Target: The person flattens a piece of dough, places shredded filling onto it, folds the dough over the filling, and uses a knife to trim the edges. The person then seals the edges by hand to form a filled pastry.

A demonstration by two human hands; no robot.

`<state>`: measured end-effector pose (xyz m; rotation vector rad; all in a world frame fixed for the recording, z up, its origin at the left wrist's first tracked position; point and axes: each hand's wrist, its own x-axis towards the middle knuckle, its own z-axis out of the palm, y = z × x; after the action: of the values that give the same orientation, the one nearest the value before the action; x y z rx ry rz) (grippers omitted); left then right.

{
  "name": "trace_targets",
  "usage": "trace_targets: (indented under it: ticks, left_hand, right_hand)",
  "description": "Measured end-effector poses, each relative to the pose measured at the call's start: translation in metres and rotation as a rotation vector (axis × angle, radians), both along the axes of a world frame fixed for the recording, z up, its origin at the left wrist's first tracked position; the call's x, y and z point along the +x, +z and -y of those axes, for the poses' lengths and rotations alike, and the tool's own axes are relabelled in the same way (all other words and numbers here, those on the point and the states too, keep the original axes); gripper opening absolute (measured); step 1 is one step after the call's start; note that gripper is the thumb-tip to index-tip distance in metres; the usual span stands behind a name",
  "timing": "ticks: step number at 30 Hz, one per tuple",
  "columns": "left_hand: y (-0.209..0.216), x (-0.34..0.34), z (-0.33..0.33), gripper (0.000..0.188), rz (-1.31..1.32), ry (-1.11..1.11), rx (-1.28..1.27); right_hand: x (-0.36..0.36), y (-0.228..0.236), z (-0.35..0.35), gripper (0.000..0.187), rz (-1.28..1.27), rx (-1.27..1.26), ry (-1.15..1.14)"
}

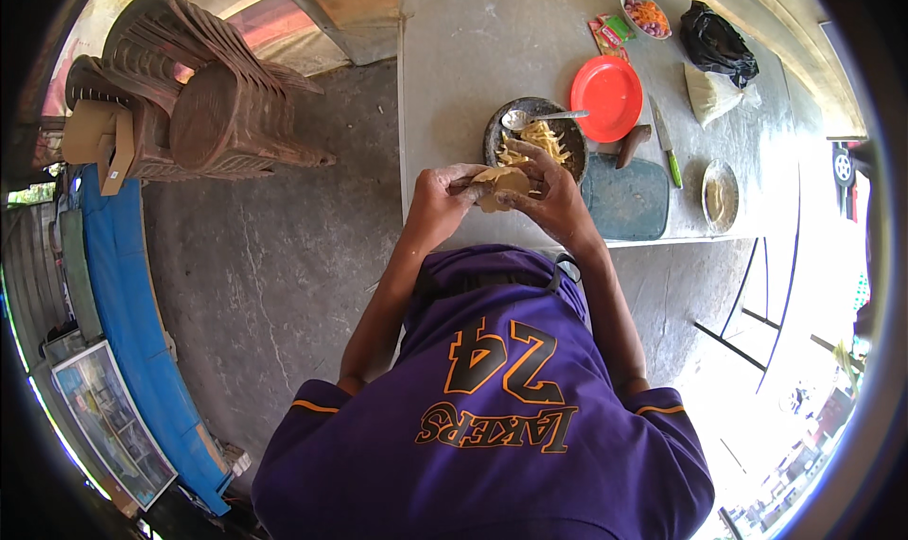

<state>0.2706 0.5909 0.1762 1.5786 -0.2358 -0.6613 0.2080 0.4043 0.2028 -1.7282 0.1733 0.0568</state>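
Note:
In front of me, at the table's near edge, a flat, roundish piece of dough (501, 189) is held up between both hands. My left hand (443, 200) pinches its left side, and my right hand (556, 198) grips the right side with fingers curled over the top. Just beyond them stands a dark round mortar-like dish (492, 141) with pale yellow strips (541, 138) in it. A metal spoon (558, 115) rests across this dish, its handle pointing right. The dough and my hands cover the dish's near part.
Right of the dish are a red plate (606, 95), a cutting board (626, 200), a brown wooden handle (635, 146) and a green-handled knife (666, 143). Farther off lie a chopped-vegetable bowl (647, 16), packets (611, 35), a black bag (719, 43) and a powder bag (711, 95). Brown chairs (210, 114) stand left.

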Motion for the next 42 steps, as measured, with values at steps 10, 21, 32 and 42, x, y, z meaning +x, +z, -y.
trace_targets:
  ticks: [10, 21, 32, 42]
  left_hand:
    - [0.007, -0.009, 0.006, 0.028, -0.064, 0.042, -0.060]
    - [0.000, -0.027, 0.010, 0.025, -0.130, 0.217, -0.118]
    - [-0.014, -0.052, -0.001, 0.026, -0.045, 0.138, -0.006]
    - [-0.012, -0.063, -0.006, 0.025, -0.157, 0.130, -0.066]
  right_hand:
    - [-0.004, -0.004, 0.003, 0.056, -0.086, -0.104, -0.036]
    - [-0.024, -0.012, 0.000, 0.060, -0.100, 0.242, -0.091]
    - [-0.046, -0.019, -0.006, 0.048, -0.198, -0.088, -0.002]
    - [-0.056, -0.014, -0.007, 0.034, -0.316, -0.189, -0.002]
